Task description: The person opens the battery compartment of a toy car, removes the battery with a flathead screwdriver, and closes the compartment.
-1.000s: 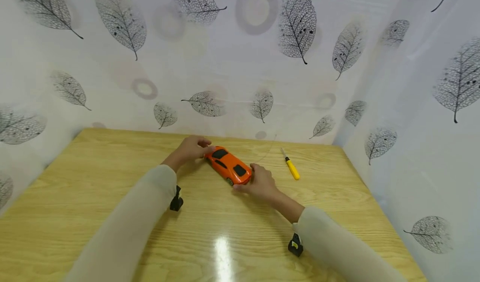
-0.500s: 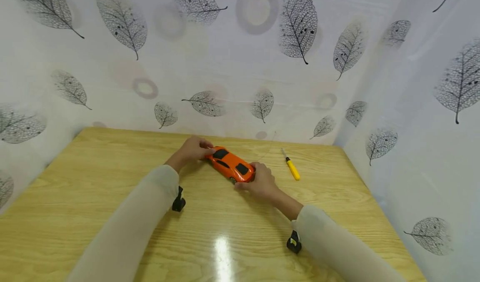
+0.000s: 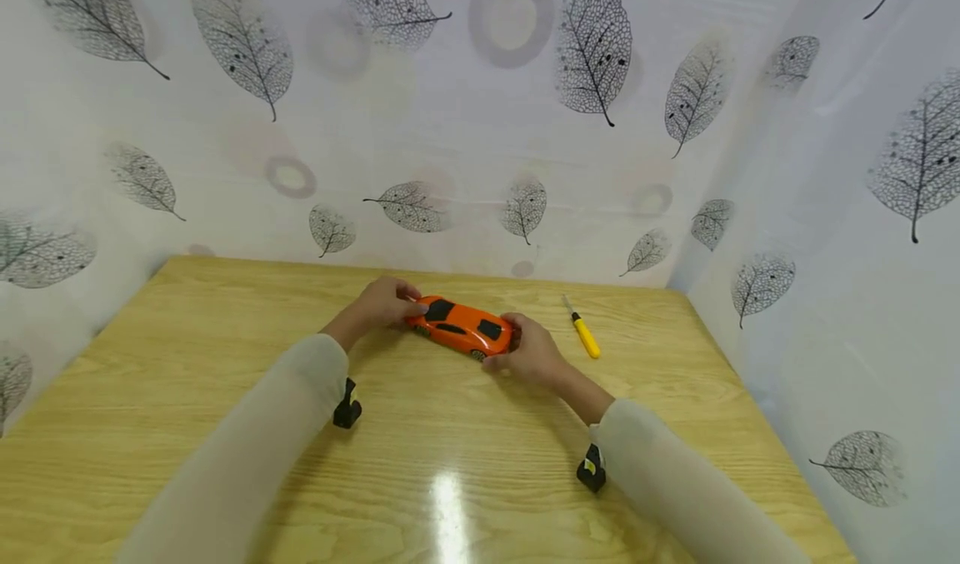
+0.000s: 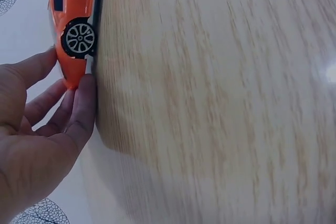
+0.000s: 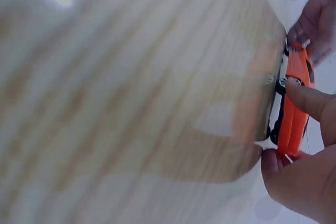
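Car (image 3: pixel 463 326) finger-pinched by left hand (image 3: pixel 381 302) and right hand (image 3: pixel 532 354), far flank seemingly hidden.

Head view: from above, facing forward and down; farthest of the three, takes in most of the surface (image 3: pixel 412 431) and the leaf-print backdrop (image 3: pixel 450 131). Left wrist view: close, low, rolled sideways, surface at frame right; faces the left hand (image 4: pixel 39 137) and one end of the orange toy car (image 4: pixel 77 6). Right wrist view: near, low, also rolled, surface at frame left; looks past the right hand (image 5: pixel 304 177) along the car to the left hand. Car in all three; both hands common to head and right wrist.
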The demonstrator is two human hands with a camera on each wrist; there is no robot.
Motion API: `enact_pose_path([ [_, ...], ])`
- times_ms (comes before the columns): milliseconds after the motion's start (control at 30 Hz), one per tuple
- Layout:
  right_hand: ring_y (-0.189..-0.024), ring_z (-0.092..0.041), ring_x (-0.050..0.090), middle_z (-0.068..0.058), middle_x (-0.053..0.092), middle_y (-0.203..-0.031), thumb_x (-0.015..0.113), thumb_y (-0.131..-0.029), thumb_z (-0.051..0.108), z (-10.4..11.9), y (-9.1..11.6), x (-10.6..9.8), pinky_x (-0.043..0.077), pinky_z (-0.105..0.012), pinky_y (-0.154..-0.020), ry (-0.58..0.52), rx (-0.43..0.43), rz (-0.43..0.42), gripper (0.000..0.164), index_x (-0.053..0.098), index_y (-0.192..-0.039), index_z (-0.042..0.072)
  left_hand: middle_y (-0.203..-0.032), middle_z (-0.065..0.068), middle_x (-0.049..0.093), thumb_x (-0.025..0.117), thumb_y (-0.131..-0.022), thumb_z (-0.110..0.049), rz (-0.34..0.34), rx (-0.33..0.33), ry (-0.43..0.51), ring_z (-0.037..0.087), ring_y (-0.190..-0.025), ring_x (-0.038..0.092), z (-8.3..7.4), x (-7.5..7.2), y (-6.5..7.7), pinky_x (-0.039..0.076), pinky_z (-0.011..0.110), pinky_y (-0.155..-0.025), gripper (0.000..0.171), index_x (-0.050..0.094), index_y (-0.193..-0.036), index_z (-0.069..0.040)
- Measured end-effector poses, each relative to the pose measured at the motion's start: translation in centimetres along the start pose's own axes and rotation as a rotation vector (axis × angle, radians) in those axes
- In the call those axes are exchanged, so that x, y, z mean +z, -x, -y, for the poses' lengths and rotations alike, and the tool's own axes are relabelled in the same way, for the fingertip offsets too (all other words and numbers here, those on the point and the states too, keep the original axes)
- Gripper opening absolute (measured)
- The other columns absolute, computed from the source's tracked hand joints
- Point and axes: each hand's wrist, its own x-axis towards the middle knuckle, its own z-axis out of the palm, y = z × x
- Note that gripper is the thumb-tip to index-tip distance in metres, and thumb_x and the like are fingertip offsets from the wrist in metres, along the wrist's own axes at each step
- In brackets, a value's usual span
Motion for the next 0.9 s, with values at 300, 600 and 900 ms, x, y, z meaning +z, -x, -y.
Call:
enact_pose_path([
  [300, -0.125, -0.032, 0.059, -0.018, 0.059, -0.140, 0.088, -0.077, -0.003, -0.1, -0.9, -1.2, 0.052, -0.041, -0.107, -0.164, 0.049, 0.072, 0.089, 0.041, -0.153, -0.001, -0.123, 0.023, 0.065, 0.076, -0.095, -0.022, 0.059, -0.088, 0.117, 0.019, -0.077, 0.072, 0.0, -0.4, 0.9, 0.064, 0.030, -0.071, 0.042, 0.067, -0.126, 0.004],
  [600, -0.125, -0.034, 0.059, -0.022, 0.056, -0.142, 0.078, -0.082, -0.009, -0.4, -1.3, -2.2, 0.057, -0.036, -0.100, -0.368, 0.141, 0.135, 0.072, 0.048, -0.147, -0.003, -0.120, 0.023, 0.065, 0.078, -0.093, -0.015, 0.067, -0.169, 0.291, 0.020, -0.070, 0.072, 0.0, -0.3, 1.7, 0.065, 0.034, -0.073, 0.036, 0.067, -0.121, 0.006],
  [900, -0.124, -0.034, 0.059, -0.023, 0.055, -0.141, 0.076, -0.087, -0.007, -0.1, -1.4, -2.5, 0.057, -0.037, -0.100, -0.376, 0.142, 0.142, 0.065, 0.049, -0.146, -0.004, -0.132, 0.025, 0.059, 0.078, -0.093, -0.020, 0.039, -0.087, 0.186, 0.025, -0.094, 0.069, 0.3, -0.5, 2.0, 0.064, 0.033, -0.078, 0.048, 0.063, -0.132, 0.004],
])
